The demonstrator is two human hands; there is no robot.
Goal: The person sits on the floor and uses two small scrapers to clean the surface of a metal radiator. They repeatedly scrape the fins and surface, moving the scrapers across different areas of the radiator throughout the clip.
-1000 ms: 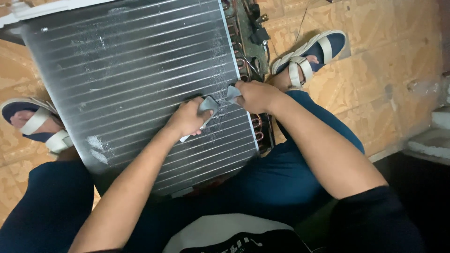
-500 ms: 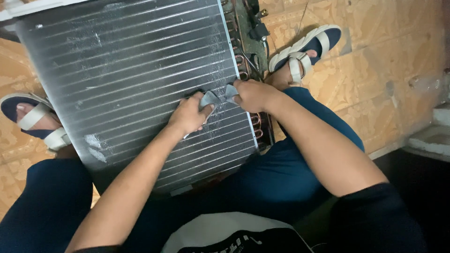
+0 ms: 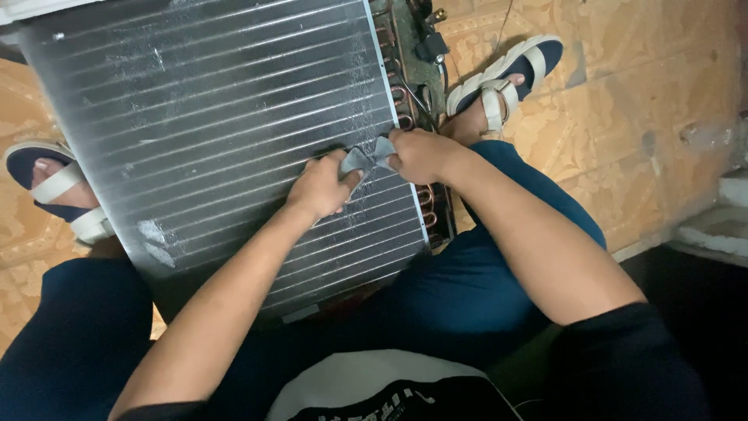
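Observation:
A finned metal coil panel (image 3: 210, 117) from a cooling unit leans between my knees, its grey fins crossed by horizontal tubes. Both hands meet on its lower right part, pinching one small grey-blue piece of tape or cloth (image 3: 368, 159) against the fins. My left hand (image 3: 323, 185) grips the piece's left end. My right hand (image 3: 421, 154) holds its right end near the panel's edge. Copper tube bends (image 3: 425, 199) run down the panel's right side just below my right hand.
My sandalled feet rest on the patterned tan floor, the left foot (image 3: 54, 187) beside the panel and the right foot (image 3: 499, 86) beyond it. A green circuit board with wires (image 3: 417, 54) sits at the panel's upper right. A pale step (image 3: 717, 226) lies at the right edge.
Both hands stay together on the grey piece and have shifted slightly up the fins. The view has tilted a little, so the panel sits higher in frame.

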